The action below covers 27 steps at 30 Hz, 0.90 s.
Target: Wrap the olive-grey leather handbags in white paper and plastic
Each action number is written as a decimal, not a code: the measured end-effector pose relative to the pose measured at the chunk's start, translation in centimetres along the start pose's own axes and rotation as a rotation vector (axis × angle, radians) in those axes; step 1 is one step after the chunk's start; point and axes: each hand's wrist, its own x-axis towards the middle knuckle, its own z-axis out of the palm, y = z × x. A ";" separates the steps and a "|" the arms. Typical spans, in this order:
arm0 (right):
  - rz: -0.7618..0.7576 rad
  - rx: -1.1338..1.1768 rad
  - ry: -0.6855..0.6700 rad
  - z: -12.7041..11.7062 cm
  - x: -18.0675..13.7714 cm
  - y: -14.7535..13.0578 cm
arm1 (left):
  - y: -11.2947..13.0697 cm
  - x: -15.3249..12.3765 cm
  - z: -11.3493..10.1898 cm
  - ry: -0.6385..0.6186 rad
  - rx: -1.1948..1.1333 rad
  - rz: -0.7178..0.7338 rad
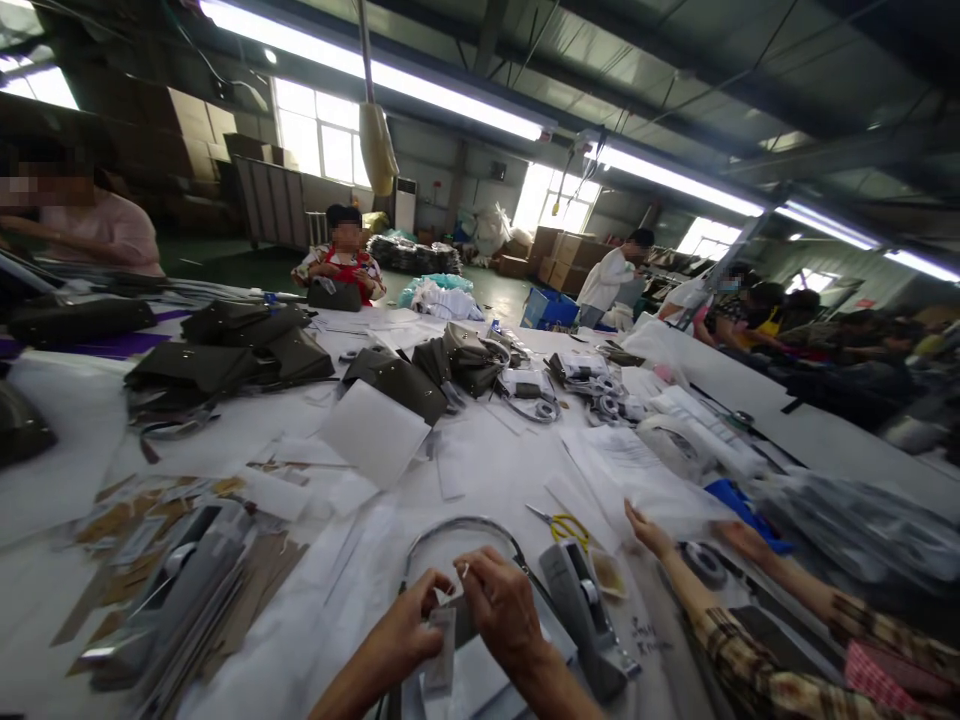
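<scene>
My left hand [416,625] is closed in a pinch at a small white strip. Just below its fingertips is a narrow, pale, see-through packet [443,640]; I cannot tell whether it is fixed to the strip. My right hand [502,612] is also pinched, close beside the left, with a thin white tip [463,570] poking out between thumb and finger. Under both hands lies a bag partly covered in white sheeting, its body mostly hidden. The bag's dark strap [469,522] curves in a loop beyond my fingers.
A grey tape dispenser [581,610] stands right of my hands, near yellow-handled scissors [566,528]. Another dispenser [176,580] sits left among brown card strips. At right, a co-worker's hands [652,530] handle clear plastic. Dark bags [225,350] and wrapped straps lie farther back.
</scene>
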 end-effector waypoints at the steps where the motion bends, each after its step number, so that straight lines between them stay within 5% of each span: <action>1: 0.068 0.060 0.018 0.1 0.1 0.0 | 0.3 -0.4 -0.1 -0.007 0.046 -0.010; 5: 0.298 0.342 -0.050 1.1 0.1 -0.2 | 3.1 -1.5 -0.5 -0.001 -0.019 0.054; 9: 0.340 0.447 -0.091 2.2 -0.6 -0.4 | 5.0 -1.4 -0.8 -0.023 -0.245 0.094; 18: 0.403 0.486 -0.078 1.5 -0.4 0.0 | 1.8 -0.6 -0.6 0.052 -0.342 -0.103; 27: 0.344 0.383 -0.157 1.7 -0.6 1.3 | 3.0 -0.7 -0.8 0.248 -0.175 -0.083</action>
